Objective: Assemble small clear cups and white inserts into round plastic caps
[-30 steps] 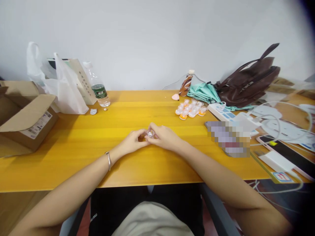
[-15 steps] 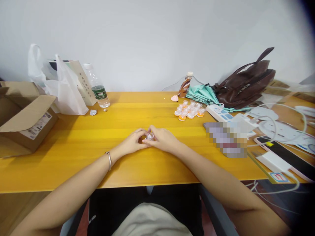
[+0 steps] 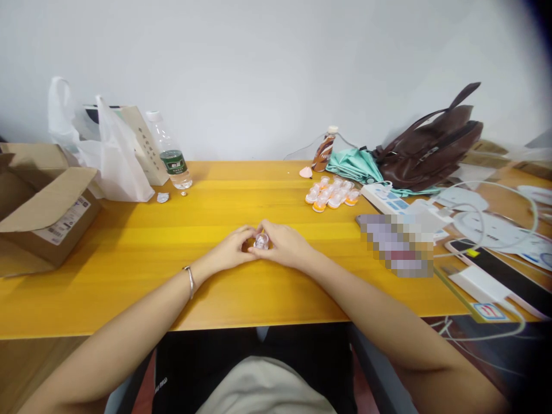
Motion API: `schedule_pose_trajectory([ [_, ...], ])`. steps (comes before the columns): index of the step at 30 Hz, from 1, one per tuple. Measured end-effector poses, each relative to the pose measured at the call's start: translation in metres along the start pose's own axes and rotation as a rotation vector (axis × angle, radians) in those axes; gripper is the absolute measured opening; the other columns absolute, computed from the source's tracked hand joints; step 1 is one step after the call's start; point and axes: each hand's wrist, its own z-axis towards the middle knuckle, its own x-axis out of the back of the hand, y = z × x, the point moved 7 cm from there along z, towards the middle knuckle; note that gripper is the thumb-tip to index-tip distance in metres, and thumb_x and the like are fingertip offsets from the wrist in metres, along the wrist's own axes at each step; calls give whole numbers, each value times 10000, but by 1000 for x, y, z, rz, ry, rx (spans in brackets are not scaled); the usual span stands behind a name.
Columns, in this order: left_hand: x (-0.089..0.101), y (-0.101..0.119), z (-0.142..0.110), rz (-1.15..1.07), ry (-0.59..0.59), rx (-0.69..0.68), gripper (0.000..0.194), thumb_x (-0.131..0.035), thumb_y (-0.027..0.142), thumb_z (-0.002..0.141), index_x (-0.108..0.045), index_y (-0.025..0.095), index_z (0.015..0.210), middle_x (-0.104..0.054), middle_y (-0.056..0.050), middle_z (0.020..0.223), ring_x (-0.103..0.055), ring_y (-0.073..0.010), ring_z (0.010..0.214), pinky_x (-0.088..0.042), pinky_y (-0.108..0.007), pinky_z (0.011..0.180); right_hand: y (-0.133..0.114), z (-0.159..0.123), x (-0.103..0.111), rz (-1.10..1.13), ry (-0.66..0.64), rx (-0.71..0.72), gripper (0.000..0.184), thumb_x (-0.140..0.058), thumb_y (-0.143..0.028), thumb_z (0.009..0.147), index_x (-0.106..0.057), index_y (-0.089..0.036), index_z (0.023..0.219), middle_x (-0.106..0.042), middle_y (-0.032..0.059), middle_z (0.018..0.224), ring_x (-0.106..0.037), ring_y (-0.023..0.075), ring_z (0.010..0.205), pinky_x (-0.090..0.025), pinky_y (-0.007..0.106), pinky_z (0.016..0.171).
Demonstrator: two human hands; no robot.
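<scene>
A small clear plastic piece (image 3: pixel 261 241) with a round top sits between my two hands near the middle of the wooden table (image 3: pixel 259 293). My left hand (image 3: pixel 233 248) curls around its left side, with the fingers closed against it. From the other side my right hand (image 3: pixel 285 244) grips the same piece between thumb and fingers. The fingers partly cover its lower part. Farther back on the right, several similar clear pieces with orange or white bases (image 3: pixel 331 194) stand in a cluster.
On the left are an open cardboard box (image 3: pixel 47 213), a white plastic bag (image 3: pixel 114 155) and a water bottle (image 3: pixel 175 161). To the right lie a blurred-out flat object (image 3: pixel 394 244), a power strip (image 3: pixel 383 198), cables, a phone (image 3: pixel 504 276) and a brown bag (image 3: pixel 431 149). A brown drink bottle (image 3: pixel 324 150) stands behind.
Both hands stay nearly in place around the clear piece. The right thumb has shifted slightly left, and more of the piece now shows between the hands.
</scene>
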Motion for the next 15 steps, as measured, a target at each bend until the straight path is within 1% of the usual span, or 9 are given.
schedule_pose_trajectory([
  [1,0,1,0,-5,2,-3,284,-616,266,756,-567,182,1023,-544,-58,997,-533,-160,838,-440,-267,728,2,0,-1,5,0,-22,359,-550,-480,778,-496,-177,962,-623,52,830,-569,160,689,-331,233,590],
  [3,0,2,0,-9,6,-15,281,-622,296,757,-572,188,1012,-547,-56,998,-532,-166,858,-437,-276,749,5,1,-2,13,-10,-49,313,-534,-442,801,-496,-180,967,-622,39,792,-563,149,648,-321,228,570],
  [5,1,3,0,4,7,-23,279,-620,296,758,-574,185,1010,-548,-62,1019,-527,-171,870,-434,-284,758,4,0,-2,16,-25,-32,262,-546,-371,794,-495,-182,968,-623,33,801,-564,145,650,-323,223,566],
  [7,1,3,0,25,5,-20,285,-620,275,752,-573,172,1014,-548,-72,1033,-523,-175,869,-435,-288,754,0,0,0,10,-21,12,274,-573,-339,761,-492,-182,970,-623,42,860,-572,154,701,-336,224,586],
  [9,0,2,0,29,-2,-7,286,-617,255,748,-574,164,1016,-549,-74,1023,-525,-171,846,-440,-280,730,-1,-1,1,-3,-8,20,340,-595,-383,739,-486,-177,988,-620,57,898,-578,172,746,-348,234,611],
  [11,1,3,0,16,2,-5,273,-614,258,750,-580,168,1006,-550,-68,1010,-531,-164,834,-445,-274,727,2,-1,1,-10,-17,-24,371,-567,-435,762,-479,-172,1008,-625,60,867,-582,177,729,-348,239,608],
  [13,2,4,0,12,13,-19,264,-619,265,748,-587,175,994,-552,-65,1016,-535,-169,864,-444,-282,763,4,-1,-1,-11,-43,-57,341,-533,-421,794,-473,-173,1020,-628,50,825,-582,169,684,-342,235,589],
  [15,3,4,0,20,17,-25,277,-630,266,738,-587,175,996,-552,-69,1036,-533,-177,893,-441,-290,784,2,-2,-1,-9,-40,-28,315,-545,-379,787,-470,-179,1017,-629,50,863,-589,170,707,-347,235,598],
])
